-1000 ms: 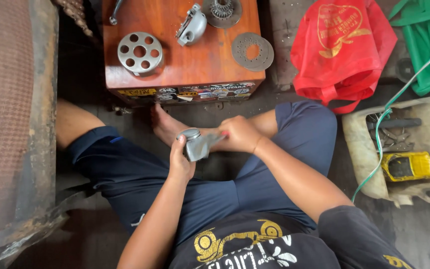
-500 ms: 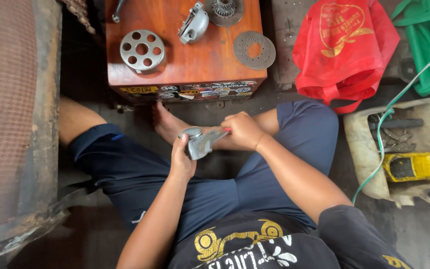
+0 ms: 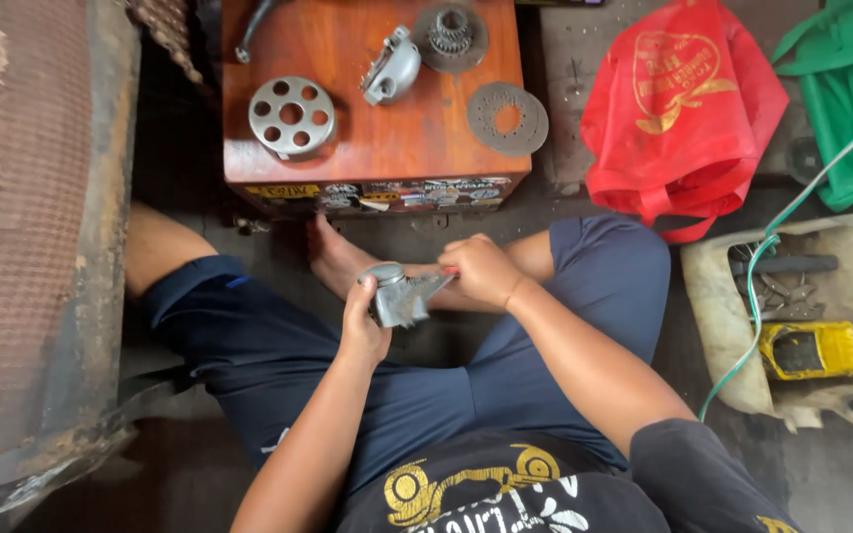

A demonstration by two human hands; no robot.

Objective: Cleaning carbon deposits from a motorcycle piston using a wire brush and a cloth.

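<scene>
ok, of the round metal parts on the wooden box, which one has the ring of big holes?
The thick silver disc at the box's left. The flat grey disc has one centre hole; the toothed gear sits at the far edge.

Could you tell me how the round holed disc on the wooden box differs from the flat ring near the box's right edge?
The holed disc is bright silver and thick, pierced by a circle of round holes; the flat ring is dull, rusty grey, thin, with one central opening. The disc lies left on the wooden box, the ring right. Both are round metal parts lying flat.
</scene>
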